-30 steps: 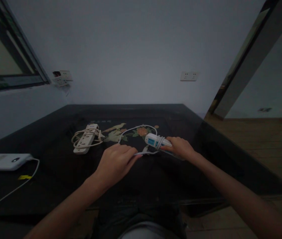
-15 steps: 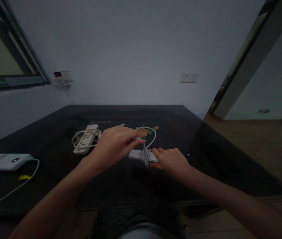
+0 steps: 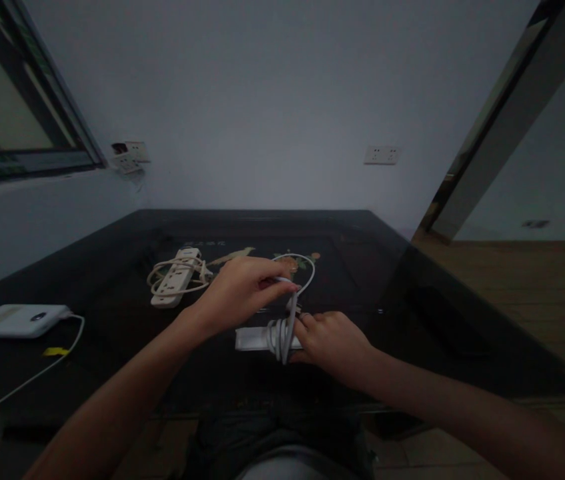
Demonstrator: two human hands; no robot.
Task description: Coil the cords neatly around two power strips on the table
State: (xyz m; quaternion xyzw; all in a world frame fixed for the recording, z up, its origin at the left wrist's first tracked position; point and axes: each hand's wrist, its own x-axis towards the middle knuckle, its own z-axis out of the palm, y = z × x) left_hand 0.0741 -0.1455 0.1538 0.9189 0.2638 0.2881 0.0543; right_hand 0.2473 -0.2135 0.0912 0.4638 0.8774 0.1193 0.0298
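Note:
My right hand (image 3: pixel 330 343) is closed around the right end of a slim white bar (image 3: pixel 251 339) that looks like a power strip; its socket face cannot be made out. Several turns of a white cord (image 3: pixel 277 340) wrap around the bar's middle, just left of my right fingers. Above it, my left hand (image 3: pixel 245 293) pinches the cord between thumb and fingers, and the cord runs taut from there down to the coils. A loose loop of the cord (image 3: pixel 314 270) lies on the table behind. What seems to be a plug shows beside my right fingers.
On the black table (image 3: pixel 362 267), a second white power strip (image 3: pixel 175 283) with its own cord around it lies to the left. Farther left are a white power bank (image 3: pixel 17 321) with a cable and a yellow tag (image 3: pixel 55 351). A dark flat object (image 3: pixel 450 323) lies right.
The bar has moved left and nearer to me, with more cord turns now visible on it. My left hand, still pinching the cord, has shifted slightly right; my right hand has moved slightly nearer.

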